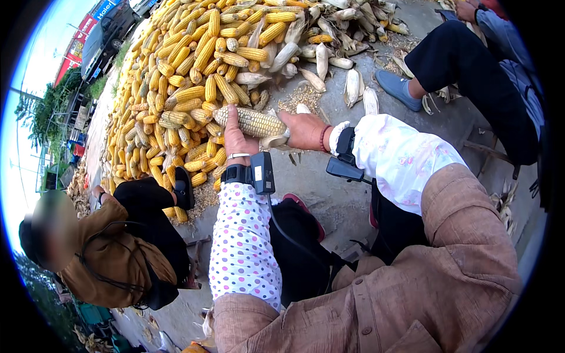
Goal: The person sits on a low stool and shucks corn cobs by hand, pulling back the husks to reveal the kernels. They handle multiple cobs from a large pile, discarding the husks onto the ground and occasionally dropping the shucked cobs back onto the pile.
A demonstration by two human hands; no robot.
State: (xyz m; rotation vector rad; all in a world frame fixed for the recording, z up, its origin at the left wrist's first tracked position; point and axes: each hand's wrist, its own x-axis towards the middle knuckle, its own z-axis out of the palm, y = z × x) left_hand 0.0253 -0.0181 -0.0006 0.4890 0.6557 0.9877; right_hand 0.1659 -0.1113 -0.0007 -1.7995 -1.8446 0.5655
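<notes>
A pale, partly bare ear of corn (pixel 254 122) lies level between my two hands. My left hand (pixel 238 139) grips its kernelled end, thumb across the top. At the stalk end, my right hand (pixel 305 131) holds the husk (pixel 276 140), which is folded back and hangs below the cob. Just beyond the ear rises a large heap of husked yellow corn ears (pixel 190 84). Loose kernels (pixel 302 99) are scattered on the concrete past my right hand. My right fingers are partly hidden by the hand itself.
Ears still in their husks (pixel 353 86) lie beyond my right hand, near a pile of husks (pixel 353 22). A person in brown (pixel 119 260) sits to the left. At the right, another person's leg (pixel 463 66) and grey shoe (pixel 399 88) reach in. Parked vehicles (pixel 103 42) stand far left.
</notes>
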